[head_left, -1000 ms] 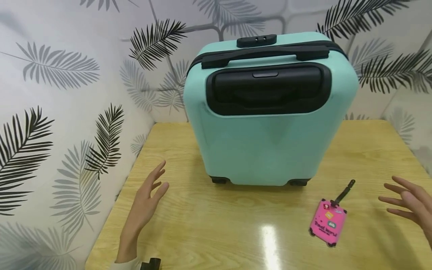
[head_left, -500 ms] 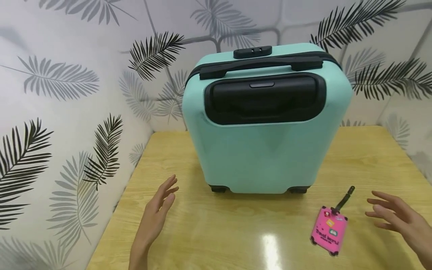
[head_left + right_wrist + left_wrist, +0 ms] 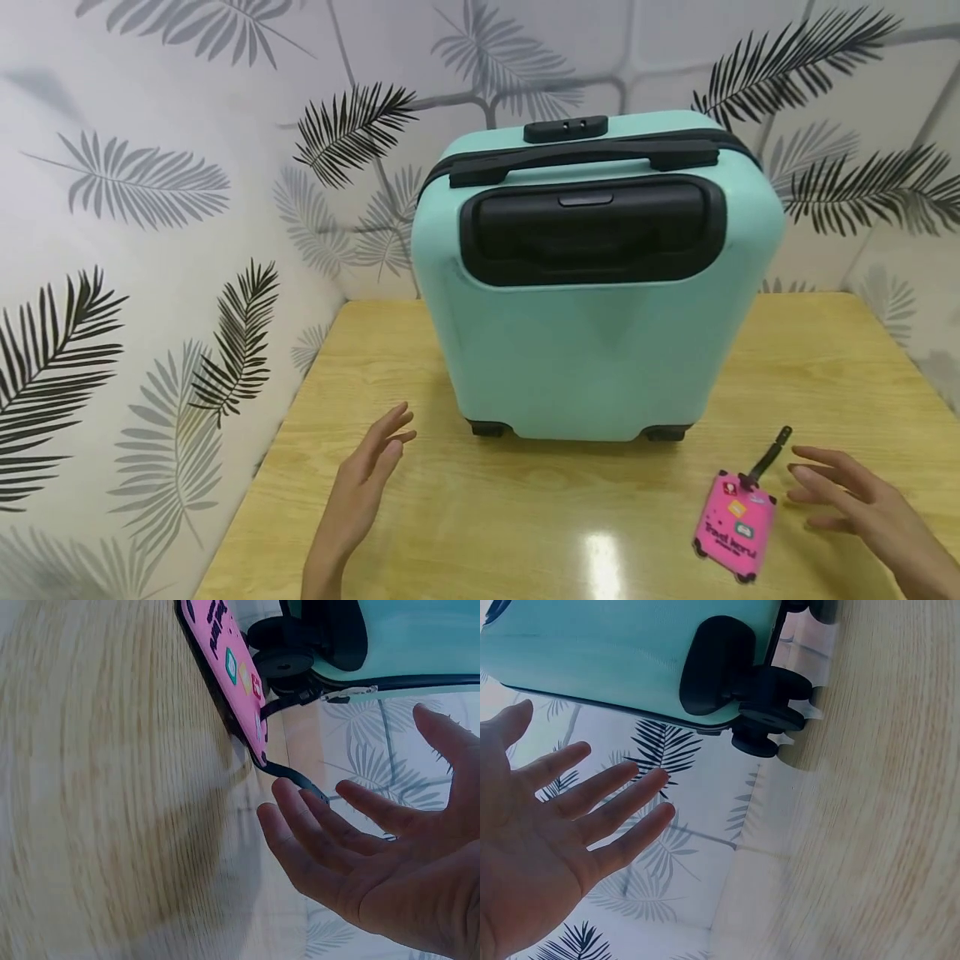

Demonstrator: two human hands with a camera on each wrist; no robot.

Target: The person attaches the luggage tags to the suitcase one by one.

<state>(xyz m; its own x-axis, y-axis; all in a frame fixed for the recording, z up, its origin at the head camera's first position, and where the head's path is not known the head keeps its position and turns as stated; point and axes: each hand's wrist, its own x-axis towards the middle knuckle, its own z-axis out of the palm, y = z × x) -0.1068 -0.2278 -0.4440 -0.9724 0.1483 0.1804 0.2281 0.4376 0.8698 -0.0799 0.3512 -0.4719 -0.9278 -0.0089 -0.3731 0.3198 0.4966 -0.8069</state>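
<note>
head view: see pink luggage tag on the wooden table, in front of upright turquoise suitcase; see right hand just beside this tag, left hand well away, both with fingers apart.

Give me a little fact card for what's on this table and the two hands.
Suitcase: mint green, upright on the wood-grain table
Fittings: black carry handle, black wheels
Luggage tag: pink, printed "Travel World", black strap attached
Left hand: left of the suitcase, holding nothing
Right hand: beside the luggage tag, holding nothing
Backdrop: leaf-patterned wall
</note>
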